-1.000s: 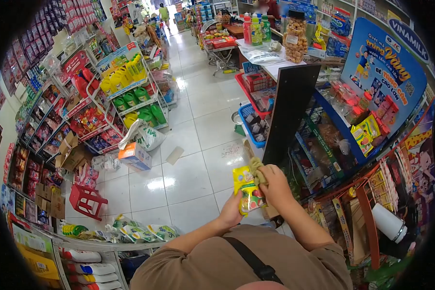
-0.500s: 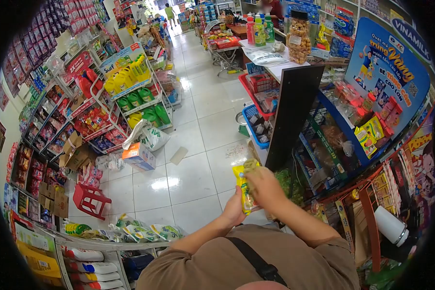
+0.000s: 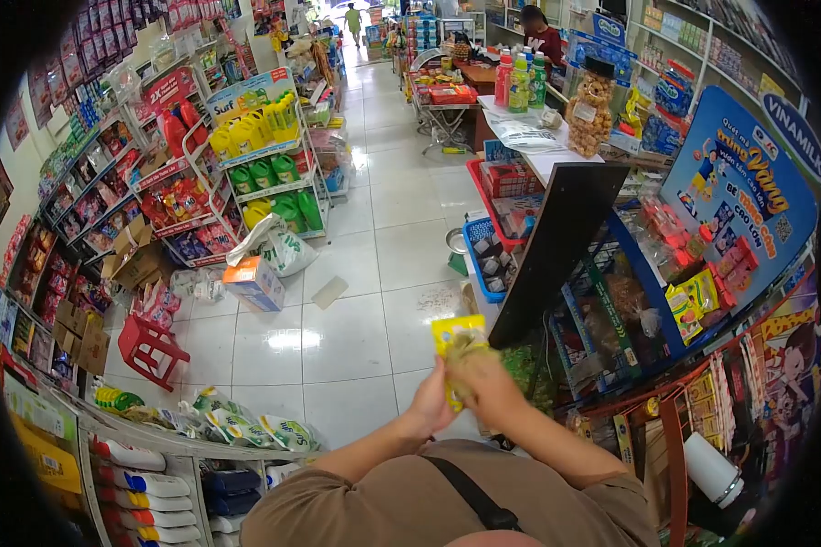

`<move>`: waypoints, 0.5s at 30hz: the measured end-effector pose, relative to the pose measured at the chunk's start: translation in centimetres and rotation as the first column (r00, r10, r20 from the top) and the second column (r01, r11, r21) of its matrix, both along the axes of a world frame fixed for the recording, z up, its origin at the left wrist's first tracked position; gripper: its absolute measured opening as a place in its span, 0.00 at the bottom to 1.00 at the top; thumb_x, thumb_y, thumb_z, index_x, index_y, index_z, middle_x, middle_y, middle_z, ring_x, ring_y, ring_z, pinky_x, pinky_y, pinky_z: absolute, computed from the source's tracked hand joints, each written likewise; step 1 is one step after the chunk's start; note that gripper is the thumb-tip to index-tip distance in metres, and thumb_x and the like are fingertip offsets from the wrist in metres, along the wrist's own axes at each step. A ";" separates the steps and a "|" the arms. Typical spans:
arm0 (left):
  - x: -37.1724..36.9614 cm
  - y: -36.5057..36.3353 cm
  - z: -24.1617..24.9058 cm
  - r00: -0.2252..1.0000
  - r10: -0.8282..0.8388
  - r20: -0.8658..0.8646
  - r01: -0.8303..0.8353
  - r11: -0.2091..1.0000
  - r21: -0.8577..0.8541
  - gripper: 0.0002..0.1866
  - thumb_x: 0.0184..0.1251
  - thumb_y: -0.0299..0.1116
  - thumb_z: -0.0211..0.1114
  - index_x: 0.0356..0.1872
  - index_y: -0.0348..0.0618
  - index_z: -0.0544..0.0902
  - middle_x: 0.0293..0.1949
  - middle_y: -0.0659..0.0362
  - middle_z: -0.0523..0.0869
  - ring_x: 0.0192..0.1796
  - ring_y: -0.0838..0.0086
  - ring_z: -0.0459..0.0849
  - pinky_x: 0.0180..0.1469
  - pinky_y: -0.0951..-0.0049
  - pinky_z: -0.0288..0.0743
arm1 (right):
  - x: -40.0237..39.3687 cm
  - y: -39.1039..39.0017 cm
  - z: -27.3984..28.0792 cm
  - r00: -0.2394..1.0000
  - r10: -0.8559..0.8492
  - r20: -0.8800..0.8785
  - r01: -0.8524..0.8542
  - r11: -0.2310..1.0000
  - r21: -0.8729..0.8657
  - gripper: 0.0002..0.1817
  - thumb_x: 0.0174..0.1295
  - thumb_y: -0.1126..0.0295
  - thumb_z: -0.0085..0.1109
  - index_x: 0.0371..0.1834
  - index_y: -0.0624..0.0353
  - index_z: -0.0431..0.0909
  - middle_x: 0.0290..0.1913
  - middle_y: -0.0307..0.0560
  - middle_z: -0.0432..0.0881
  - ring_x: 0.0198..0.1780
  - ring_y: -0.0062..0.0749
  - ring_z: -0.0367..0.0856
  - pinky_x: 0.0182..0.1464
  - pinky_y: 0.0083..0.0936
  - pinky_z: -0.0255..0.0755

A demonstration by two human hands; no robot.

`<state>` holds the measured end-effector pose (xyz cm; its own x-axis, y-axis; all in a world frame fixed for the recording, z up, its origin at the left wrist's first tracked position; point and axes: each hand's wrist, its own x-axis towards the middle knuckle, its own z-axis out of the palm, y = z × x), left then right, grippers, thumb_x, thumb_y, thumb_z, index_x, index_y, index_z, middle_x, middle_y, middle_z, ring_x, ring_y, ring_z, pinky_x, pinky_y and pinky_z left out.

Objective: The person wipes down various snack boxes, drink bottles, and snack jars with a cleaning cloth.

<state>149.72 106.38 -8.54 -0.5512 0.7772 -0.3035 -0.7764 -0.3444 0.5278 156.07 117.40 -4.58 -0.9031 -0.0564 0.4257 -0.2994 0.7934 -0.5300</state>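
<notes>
A yellow packet (image 3: 446,333) is held up in front of my chest, over the tiled floor. My left hand (image 3: 433,398) grips its lower left side, with the fingers closed on it. Across the front of the packet, my right hand (image 3: 488,387) is closed on a crumpled greenish-brown cloth (image 3: 468,350) that touches the packet. The cloth and right fingers are blurred, and they cover much of the packet's face.
A dark panel (image 3: 556,246) and blue basket (image 3: 485,260) stand ahead right. Shelves with detergent bottles (image 3: 287,169) are at left, near an orange-white box (image 3: 254,284) and red stool (image 3: 152,353). Bagged goods (image 3: 287,432) lie front left. A person (image 3: 543,41) is behind the counter.
The view has shifted slightly. Both hands and the packet sit a little further left and lower in view, and the cloth has moved down over the packet.
</notes>
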 end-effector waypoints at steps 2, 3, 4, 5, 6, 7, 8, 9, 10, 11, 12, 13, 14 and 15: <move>-1.6 -0.8 0.4 0.999 0.023 -0.032 -0.021 0.998 0.055 0.31 0.70 0.56 0.25 0.63 0.47 0.59 0.61 0.55 0.67 0.62 0.62 0.68 0.63 0.57 0.61 | 0.4 -0.4 -0.2 0.990 0.131 0.059 -0.129 0.991 -0.042 0.18 0.40 0.76 0.59 0.40 0.56 0.75 0.39 0.51 0.74 0.45 0.49 0.73 0.46 0.38 0.69; -2.3 -1.0 1.0 0.998 0.036 -0.052 -0.032 0.996 0.083 0.31 0.70 0.56 0.25 0.63 0.46 0.60 0.61 0.55 0.68 0.62 0.62 0.68 0.63 0.58 0.61 | 0.6 -0.3 0.4 0.988 0.138 0.070 -0.137 0.990 -0.024 0.18 0.40 0.76 0.60 0.39 0.56 0.76 0.39 0.51 0.74 0.44 0.49 0.73 0.45 0.37 0.69; -2.0 -1.1 1.7 0.998 0.061 0.015 -0.063 0.992 0.111 0.29 0.72 0.52 0.26 0.62 0.44 0.61 0.57 0.54 0.71 0.58 0.64 0.72 0.62 0.63 0.63 | 0.8 -0.1 1.0 0.986 0.145 0.080 -0.145 0.989 -0.007 0.17 0.40 0.76 0.60 0.38 0.55 0.76 0.39 0.51 0.75 0.44 0.49 0.73 0.45 0.37 0.69; -2.0 -1.0 1.4 0.999 0.038 0.012 -0.039 0.992 0.119 0.29 0.71 0.52 0.25 0.62 0.44 0.61 0.57 0.54 0.71 0.58 0.64 0.72 0.61 0.62 0.64 | 0.6 0.3 1.8 0.991 0.062 0.123 -0.066 0.997 0.028 0.17 0.41 0.75 0.60 0.38 0.56 0.76 0.39 0.51 0.75 0.44 0.48 0.73 0.45 0.37 0.69; -1.7 -1.0 0.7 1.000 0.017 0.008 -0.018 0.992 0.129 0.29 0.71 0.52 0.25 0.62 0.44 0.61 0.57 0.54 0.71 0.58 0.63 0.72 0.61 0.61 0.64 | 0.1 1.1 2.9 0.987 -0.022 0.161 0.011 0.998 0.067 0.16 0.42 0.74 0.60 0.39 0.56 0.76 0.39 0.51 0.75 0.44 0.48 0.73 0.45 0.38 0.70; -1.4 -1.0 0.0 1.000 -0.004 0.002 0.004 0.990 0.140 0.30 0.71 0.53 0.24 0.62 0.45 0.61 0.57 0.54 0.71 0.58 0.63 0.72 0.60 0.60 0.65 | -0.4 1.9 3.5 0.976 -0.106 0.191 0.086 0.990 0.112 0.15 0.43 0.74 0.60 0.39 0.57 0.76 0.39 0.51 0.75 0.44 0.47 0.74 0.44 0.38 0.70; -1.3 -1.1 -0.8 0.999 -0.026 -0.025 0.029 0.992 0.120 0.31 0.70 0.55 0.25 0.63 0.46 0.60 0.59 0.54 0.70 0.58 0.62 0.71 0.57 0.55 0.68 | -0.9 2.8 3.4 0.973 -0.196 0.125 0.183 0.977 0.108 0.15 0.43 0.75 0.59 0.38 0.57 0.76 0.38 0.51 0.75 0.44 0.47 0.74 0.45 0.37 0.70; -1.2 -1.3 -1.3 0.999 -0.045 0.013 0.043 0.990 0.131 0.31 0.70 0.56 0.26 0.64 0.45 0.59 0.60 0.53 0.69 0.59 0.60 0.70 0.59 0.54 0.66 | -1.4 3.7 3.0 0.958 -0.282 0.056 0.276 0.956 0.097 0.15 0.42 0.76 0.58 0.38 0.58 0.76 0.38 0.52 0.75 0.43 0.47 0.74 0.45 0.36 0.69; -1.1 -1.6 -1.7 0.997 -0.064 0.053 0.056 0.988 0.142 0.33 0.69 0.57 0.27 0.64 0.45 0.58 0.60 0.53 0.68 0.60 0.59 0.70 0.60 0.54 0.63 | -1.9 4.6 2.4 0.932 -0.364 -0.009 0.363 0.929 0.076 0.15 0.41 0.77 0.57 0.37 0.59 0.76 0.38 0.52 0.75 0.43 0.47 0.74 0.46 0.36 0.69; -1.2 -1.8 -1.7 0.992 -0.083 0.097 0.068 0.986 0.152 0.34 0.68 0.58 0.28 0.65 0.44 0.58 0.61 0.53 0.68 0.61 0.58 0.69 0.62 0.53 0.61 | -2.2 5.7 1.5 0.940 -0.341 0.016 0.342 0.939 -0.037 0.16 0.40 0.78 0.55 0.38 0.59 0.76 0.38 0.52 0.75 0.43 0.47 0.74 0.46 0.34 0.69; -1.3 -2.2 -1.1 0.988 -0.051 0.143 0.016 0.971 0.237 0.32 0.68 0.57 0.34 0.65 0.44 0.58 0.61 0.52 0.68 0.60 0.56 0.69 0.61 0.50 0.61 | -2.2 6.8 0.3 0.948 -0.314 0.044 0.317 0.937 -0.149 0.17 0.39 0.79 0.53 0.38 0.60 0.75 0.38 0.52 0.75 0.43 0.46 0.74 0.47 0.32 0.69; -1.9 -2.7 -1.5 0.987 -0.074 0.141 0.019 0.935 0.355 0.32 0.68 0.56 0.36 0.65 0.45 0.58 0.61 0.52 0.68 0.60 0.56 0.70 0.61 0.51 0.62 | -2.1 7.2 -0.5 0.957 -0.281 0.075 0.291 0.921 -0.258 0.18 0.38 0.80 0.51 0.38 0.61 0.75 0.38 0.51 0.76 0.43 0.45 0.75 0.47 0.30 0.69; -2.5 -3.4 -2.2 0.986 -0.094 0.140 0.018 0.883 0.469 0.31 0.68 0.56 0.37 0.65 0.45 0.58 0.61 0.52 0.68 0.60 0.56 0.70 0.61 0.51 0.62 | -1.7 6.9 -0.7 0.966 -0.219 0.138 0.251 0.922 -0.294 0.20 0.38 0.80 0.48 0.40 0.63 0.74 0.40 0.50 0.76 0.44 0.41 0.75 0.49 0.27 0.67; -2.6 -4.0 -1.8 0.985 -0.112 0.135 0.014 0.819 0.574 0.31 0.68 0.55 0.39 0.65 0.45 0.59 0.61 0.52 0.68 0.60 0.56 0.70 0.61 0.51 0.62 | -1.3 6.2 -1.2 0.972 -0.133 0.192 0.200 0.900 -0.388 0.20 0.38 0.80 0.49 0.40 0.63 0.74 0.42 0.48 0.75 0.47 0.39 0.74 0.51 0.26 0.66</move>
<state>147.10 102.43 -10.32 -0.4786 0.8689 0.1264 -0.8614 -0.4925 0.1243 154.79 123.64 -5.75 -0.9411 0.2462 0.2319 -0.0682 0.5335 -0.8430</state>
